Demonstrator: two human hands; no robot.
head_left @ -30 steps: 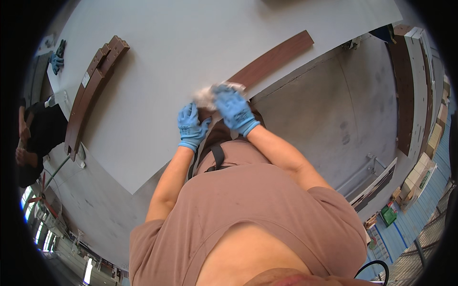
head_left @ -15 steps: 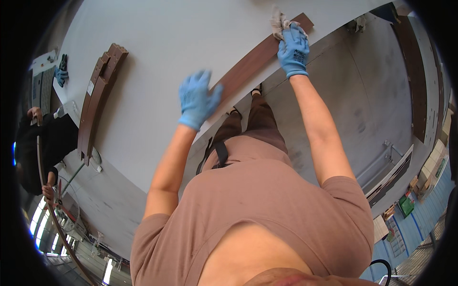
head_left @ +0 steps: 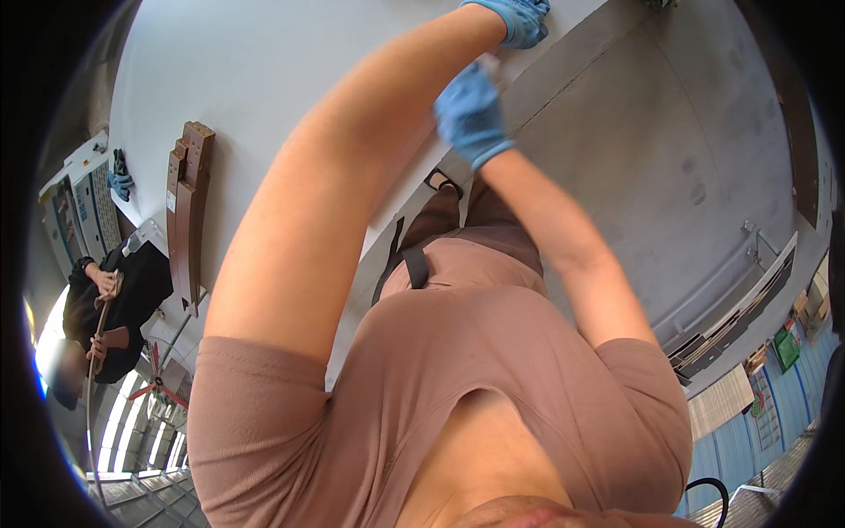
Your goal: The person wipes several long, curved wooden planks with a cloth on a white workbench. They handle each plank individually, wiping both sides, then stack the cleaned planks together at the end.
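My left hand, in a blue glove, reaches far forward to the top edge of the view, over the rim of the white table. Its fingers are partly cut off by the frame, and what they touch does not show. Below it my right hand, also blue-gloved and smeared by motion, is closed near the table's front edge. A scrap of pale rag pokes out at its fingertips. My left forearm covers the place where the brown board lay.
Several curved brown boards lie stacked on the table's left side. Dark and blue gloves rest at the far left corner. Another person in black holds a long thin strip at the left. Grey floor spreads to the right.
My left hand has swung forward and right, past my right hand. My right hand has drawn back and left with the rag. The brown board is now out of sight.
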